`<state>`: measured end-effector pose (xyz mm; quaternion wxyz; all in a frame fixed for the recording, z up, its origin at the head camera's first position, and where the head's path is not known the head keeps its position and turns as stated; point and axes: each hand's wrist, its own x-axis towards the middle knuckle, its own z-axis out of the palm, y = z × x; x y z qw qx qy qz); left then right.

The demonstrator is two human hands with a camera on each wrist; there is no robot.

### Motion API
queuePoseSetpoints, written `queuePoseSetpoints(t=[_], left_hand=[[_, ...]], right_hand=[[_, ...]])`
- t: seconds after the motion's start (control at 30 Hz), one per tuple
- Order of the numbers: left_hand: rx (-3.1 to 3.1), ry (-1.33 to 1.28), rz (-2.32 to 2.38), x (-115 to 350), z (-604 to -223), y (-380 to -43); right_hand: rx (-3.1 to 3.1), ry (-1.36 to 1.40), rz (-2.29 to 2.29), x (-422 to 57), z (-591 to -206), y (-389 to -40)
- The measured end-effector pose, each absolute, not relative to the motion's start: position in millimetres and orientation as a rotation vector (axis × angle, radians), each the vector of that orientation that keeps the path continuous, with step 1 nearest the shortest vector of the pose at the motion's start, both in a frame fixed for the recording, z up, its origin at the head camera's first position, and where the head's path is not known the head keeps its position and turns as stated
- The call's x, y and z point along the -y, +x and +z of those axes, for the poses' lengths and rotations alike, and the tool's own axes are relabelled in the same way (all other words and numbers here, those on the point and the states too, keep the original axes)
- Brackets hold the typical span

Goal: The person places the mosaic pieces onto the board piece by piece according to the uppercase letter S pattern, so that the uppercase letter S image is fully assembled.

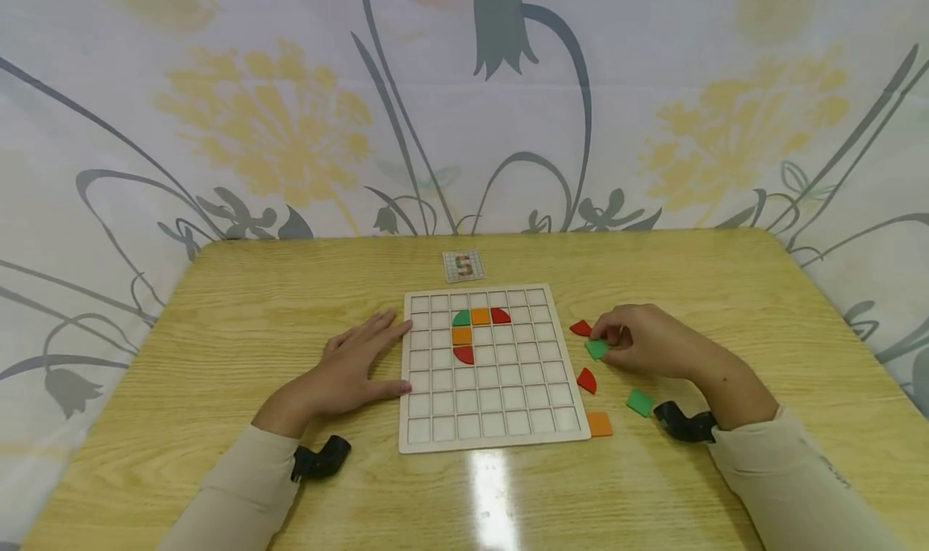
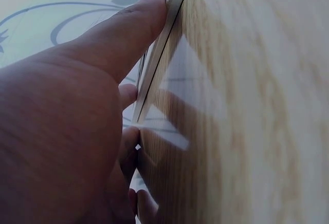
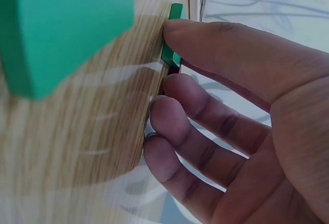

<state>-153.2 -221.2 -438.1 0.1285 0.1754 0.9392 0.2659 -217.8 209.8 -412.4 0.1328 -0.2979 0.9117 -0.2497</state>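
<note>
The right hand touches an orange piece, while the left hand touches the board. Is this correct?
The colour is wrong: the right hand touches a green piece, as the head view shows, while the left hand touches the board.

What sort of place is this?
Possibly an indoor puzzle workspace: a wood-grain table, a gridded board with coloured tiles, and a flower-patterned backdrop behind.

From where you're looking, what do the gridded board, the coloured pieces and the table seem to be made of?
The gridded board looks like matte wood or fibreboard: pale tan rim. The coloured pieces seem smooth plastic or painted wood: even colour, clean edges. The table appears glossy wood or laminate, given its grain and bright reflection.
</note>
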Motion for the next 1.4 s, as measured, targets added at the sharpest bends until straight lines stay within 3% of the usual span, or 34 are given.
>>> queuePoseSetpoints(t=[0.77, 1.4], left_hand=[[-2.736, 0.509, 0.765, 222, -440, -155], [-2.741, 0.520, 0.775, 222, -441, -154]], right_hand=[[-2.765, -0.889, -0.707, -201, -405, -212], [-2.941, -1.008, -0.850, -159, -393, -205]])
